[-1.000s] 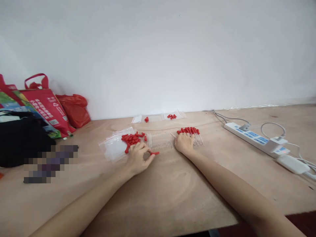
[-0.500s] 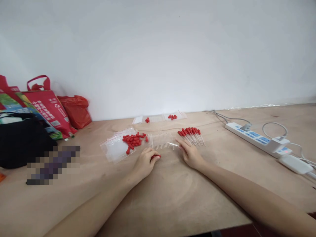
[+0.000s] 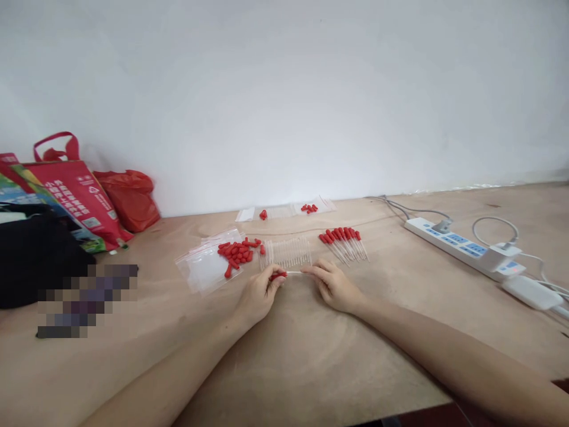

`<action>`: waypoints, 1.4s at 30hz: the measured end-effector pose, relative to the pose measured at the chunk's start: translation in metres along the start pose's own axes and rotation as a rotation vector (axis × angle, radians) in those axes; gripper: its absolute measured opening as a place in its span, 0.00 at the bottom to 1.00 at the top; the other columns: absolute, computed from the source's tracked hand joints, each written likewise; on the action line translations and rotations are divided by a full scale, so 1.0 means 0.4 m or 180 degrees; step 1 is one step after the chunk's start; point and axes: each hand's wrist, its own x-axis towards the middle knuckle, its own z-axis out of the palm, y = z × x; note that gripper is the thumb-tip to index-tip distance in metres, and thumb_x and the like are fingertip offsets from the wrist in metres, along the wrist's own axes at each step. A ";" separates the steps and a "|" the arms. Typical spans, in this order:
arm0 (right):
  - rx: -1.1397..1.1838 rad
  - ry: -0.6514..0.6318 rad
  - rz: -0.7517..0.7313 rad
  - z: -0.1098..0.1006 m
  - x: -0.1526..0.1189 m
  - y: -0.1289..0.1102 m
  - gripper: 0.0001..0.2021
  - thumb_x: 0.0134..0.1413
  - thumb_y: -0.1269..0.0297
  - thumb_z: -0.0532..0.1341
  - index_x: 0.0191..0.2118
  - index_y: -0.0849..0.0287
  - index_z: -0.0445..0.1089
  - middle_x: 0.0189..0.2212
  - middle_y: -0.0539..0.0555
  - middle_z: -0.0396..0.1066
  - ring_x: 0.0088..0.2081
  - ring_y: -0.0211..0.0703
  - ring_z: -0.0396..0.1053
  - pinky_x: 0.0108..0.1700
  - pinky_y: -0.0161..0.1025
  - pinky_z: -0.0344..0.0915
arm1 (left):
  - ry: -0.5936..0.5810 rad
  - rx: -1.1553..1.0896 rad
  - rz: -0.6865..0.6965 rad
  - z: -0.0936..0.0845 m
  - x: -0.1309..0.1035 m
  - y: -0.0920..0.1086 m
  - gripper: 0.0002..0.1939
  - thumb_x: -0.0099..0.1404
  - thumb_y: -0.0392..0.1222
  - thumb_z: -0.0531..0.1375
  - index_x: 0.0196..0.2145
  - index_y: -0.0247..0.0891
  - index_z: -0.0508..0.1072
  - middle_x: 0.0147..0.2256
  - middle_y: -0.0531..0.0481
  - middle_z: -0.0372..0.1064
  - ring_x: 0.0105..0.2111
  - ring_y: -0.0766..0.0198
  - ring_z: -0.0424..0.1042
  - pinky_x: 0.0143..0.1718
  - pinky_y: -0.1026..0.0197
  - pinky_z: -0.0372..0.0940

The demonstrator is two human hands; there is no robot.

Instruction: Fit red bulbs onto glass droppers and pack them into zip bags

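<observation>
My left hand pinches a red rubber bulb, open end facing right. A thin clear tube is held in my right hand, its left end meeting the bulb. Just behind my hands lies a row of clear tubes. Left of that row, a pile of red bulbs rests partly on clear plastic bags. To the right, several tubes with red bulbs fitted lie fanned out side by side.
Farther back by the wall lie bags with tubes and red bulbs. A white power strip with plugs and cables is at right. Red bags, a black bag and a blurred-out object are at left.
My right hand has brought the tube left and down, so that its end now meets the bulb in my left hand. The view has shifted slightly.
</observation>
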 end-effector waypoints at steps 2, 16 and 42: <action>-0.0042 -0.0007 -0.0030 0.000 0.000 0.002 0.17 0.54 0.76 0.49 0.48 0.58 0.63 0.32 0.55 0.64 0.34 0.40 0.62 0.36 0.39 0.58 | -0.0068 -0.0158 0.0053 0.001 -0.001 -0.003 0.07 0.64 0.40 0.49 0.37 0.37 0.64 0.28 0.53 0.69 0.28 0.66 0.70 0.31 0.65 0.62; -0.0222 -0.0408 0.0026 -0.026 0.007 0.006 0.11 0.55 0.68 0.53 0.42 0.53 0.70 0.30 0.50 0.70 0.29 0.35 0.64 0.37 0.39 0.47 | -0.0196 0.0260 0.0628 -0.008 -0.012 0.012 0.09 0.63 0.39 0.50 0.32 0.38 0.69 0.29 0.51 0.70 0.29 0.65 0.69 0.34 0.63 0.62; -0.0684 -0.0720 -0.0173 -0.024 0.020 -0.055 0.10 0.54 0.70 0.50 0.31 0.59 0.67 0.26 0.51 0.70 0.27 0.35 0.60 0.34 0.38 0.42 | -0.0496 0.0429 0.1127 0.000 -0.013 0.009 0.10 0.64 0.39 0.48 0.32 0.36 0.67 0.29 0.47 0.68 0.30 0.63 0.67 0.34 0.61 0.62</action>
